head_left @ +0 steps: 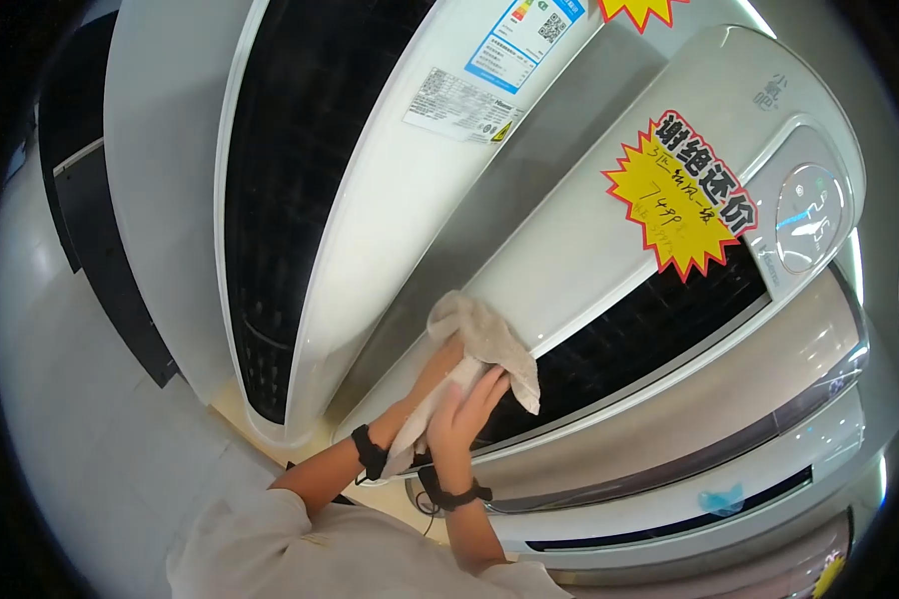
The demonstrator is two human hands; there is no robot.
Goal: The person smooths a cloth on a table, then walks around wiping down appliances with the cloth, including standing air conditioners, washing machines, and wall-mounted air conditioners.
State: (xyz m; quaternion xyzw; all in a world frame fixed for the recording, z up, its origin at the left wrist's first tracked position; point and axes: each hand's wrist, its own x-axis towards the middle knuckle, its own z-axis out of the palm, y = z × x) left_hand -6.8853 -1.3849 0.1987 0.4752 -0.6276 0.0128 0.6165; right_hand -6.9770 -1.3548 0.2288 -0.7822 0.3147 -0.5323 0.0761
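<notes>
A beige cloth (489, 334) is bunched against the front of a white floor-standing air conditioner (569, 240), beside its dark vent (629, 344). My left hand (447, 359) reaches into the cloth, which covers its fingers and hangs down along the wrist. Just to the right, my right hand (459, 414) grips the cloth's near part, its fingers bent and close together. Black bands circle both wrists. On the air conditioner are a yellow starburst price sign (679, 200) and a lit round display (809, 218).
Another white air conditioner (390, 200) with a dark front and labels (524, 45) stands to the left. More units, one beige (669, 429) and one white (659, 509), line the right. They stand on a pale wooden platform (235, 424) above a grey floor (100, 429).
</notes>
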